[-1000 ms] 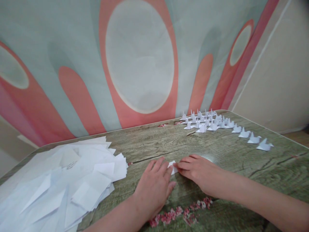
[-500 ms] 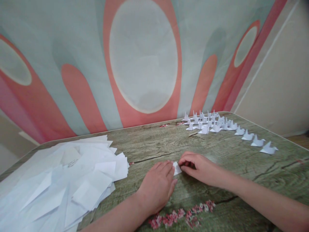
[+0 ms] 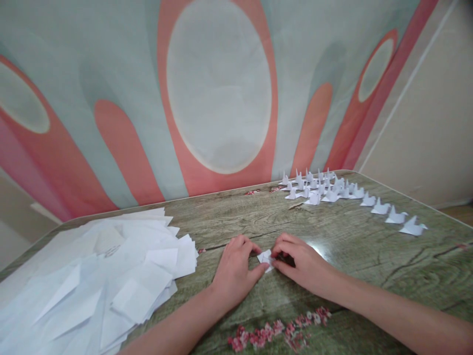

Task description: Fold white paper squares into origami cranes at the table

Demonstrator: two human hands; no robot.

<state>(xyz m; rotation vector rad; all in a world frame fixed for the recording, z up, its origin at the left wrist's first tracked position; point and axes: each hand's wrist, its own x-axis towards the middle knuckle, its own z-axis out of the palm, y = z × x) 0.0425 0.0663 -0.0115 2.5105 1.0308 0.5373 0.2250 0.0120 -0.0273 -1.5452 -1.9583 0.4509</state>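
A small folded piece of white paper (image 3: pixel 265 257) lies on the wood-patterned table between my hands, with creases showing on its top. My left hand (image 3: pixel 238 266) holds its left side, thumb at the near edge and fingers at the far left corner. The right edge is pinched by the fingertips of my right hand (image 3: pixel 291 256), which curl and hide that corner. Beyond my right hand, several folded white paper cranes (image 3: pixel 331 194) stand in a cluster, with a line of them trailing toward the right.
A wide spread pile of white paper sheets (image 3: pixel 129 256) covers the left of the table (image 3: pixel 221 217). Pink flowers (image 3: pixel 266 335) are printed near the front. Right behind the table hangs a coral and pale green backdrop (image 3: pixel 221 88).
My left hand has lifted off its flat press and now grips the paper's left side with thumb and fingers. More of the paper shows. The right hand has shifted slightly left.
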